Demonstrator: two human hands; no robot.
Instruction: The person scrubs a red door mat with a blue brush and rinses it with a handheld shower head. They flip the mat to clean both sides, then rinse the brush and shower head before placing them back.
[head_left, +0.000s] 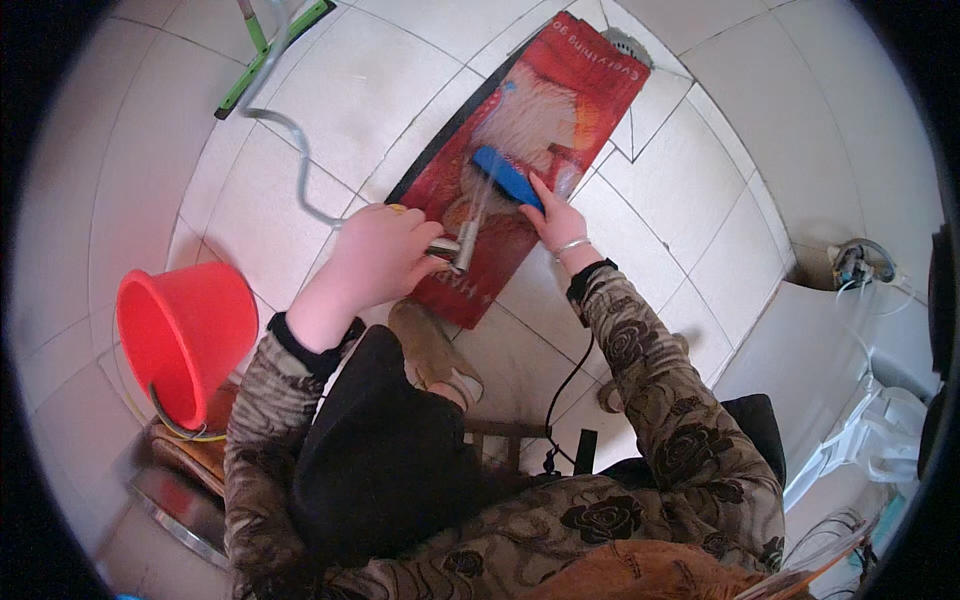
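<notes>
A red printed doormat (499, 274) with a black edge lies on the tiled floor before me, its surface wet and bearing writing. My right hand (561, 219) grips a blue scrubbing brush (504, 177), which rests on the mat's middle. Over the near left part of the mat, my left hand (379, 251) is closed around a metal hand sprayer (466, 246). Thin streams of water run from the sprayer's head onto the mat beside the brush. A grey flexible hose (304, 165) trails from my left hand toward the upper left.
A red plastic bucket (225, 304) lies tilted at left, near a brown stool (187, 442). A green floor squeegee (276, 54) stands at upper left. Beyond the mat's far end is a floor drain (628, 45). At right stands a white appliance (795, 330). My shoe (427, 349) is by the near end.
</notes>
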